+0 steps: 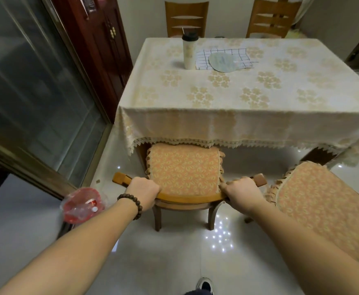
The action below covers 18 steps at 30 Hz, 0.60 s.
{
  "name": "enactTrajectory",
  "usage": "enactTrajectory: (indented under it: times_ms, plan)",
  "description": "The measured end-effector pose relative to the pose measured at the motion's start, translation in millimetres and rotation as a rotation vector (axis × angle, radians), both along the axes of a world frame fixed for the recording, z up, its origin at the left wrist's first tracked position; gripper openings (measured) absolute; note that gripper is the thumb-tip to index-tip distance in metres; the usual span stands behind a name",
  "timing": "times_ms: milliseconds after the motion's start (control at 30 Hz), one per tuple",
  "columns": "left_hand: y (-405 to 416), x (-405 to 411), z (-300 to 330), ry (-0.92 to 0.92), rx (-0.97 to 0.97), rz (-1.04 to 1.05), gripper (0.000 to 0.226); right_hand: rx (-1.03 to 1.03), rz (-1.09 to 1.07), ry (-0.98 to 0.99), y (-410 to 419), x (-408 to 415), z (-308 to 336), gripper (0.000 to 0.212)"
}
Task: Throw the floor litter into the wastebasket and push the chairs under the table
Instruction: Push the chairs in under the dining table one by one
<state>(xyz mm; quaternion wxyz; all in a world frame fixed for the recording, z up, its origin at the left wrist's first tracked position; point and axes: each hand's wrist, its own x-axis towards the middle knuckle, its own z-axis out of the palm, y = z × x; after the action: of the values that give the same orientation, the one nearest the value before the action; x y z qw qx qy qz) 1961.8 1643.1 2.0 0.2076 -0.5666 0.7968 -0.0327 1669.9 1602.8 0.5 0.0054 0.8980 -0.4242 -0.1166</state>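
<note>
At the near edge of the bench [238, 103], the chair [185, 171] is gripped at its top rail by the closed left hand [143, 191] and right hand [241, 193], its seat partly under. If pushed askew, the second chair [315, 201] just beside could be struck, or the tablecloth fringe [195, 142] snagged.

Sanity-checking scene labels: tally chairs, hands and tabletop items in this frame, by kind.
Chairs: 4: gripped chair, chair beside it, far chairs and
Hands: 2: left hand, right hand, both clamped on the gripped chair's backrest
Tabletop items: 3: tumbler, checked cloth, fan
Total: 9
</note>
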Motion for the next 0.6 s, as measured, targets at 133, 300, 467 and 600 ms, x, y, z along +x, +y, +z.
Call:
enactTrajectory:
  times_ms: [133, 300, 467, 600]
  plan:
    - [-24.1, -9.5, 3.1, 0.000, 0.012, 0.045, 0.019, 0.011, 0.021, -0.001, -28.1, -8.2, 2.5, 0.009]
    - [-44.4, -18.2, 2.5, -0.007, 0.024, 0.067, 0.017, 0.025, 0.040, -0.021, -52.3, -15.7, 5.1, 0.005]
    - [-70.3, -16.9, 2.5, -0.017, 0.019, 0.052, 0.027, -0.024, 0.078, 0.038, -82.8, -16.1, 4.1, 0.008]
    - [-95.3, -2.3, 4.4, -0.027, 0.023, 0.062, 0.023, -0.023, 0.070, 0.007, -104.3, -6.7, -0.2, 0.013]
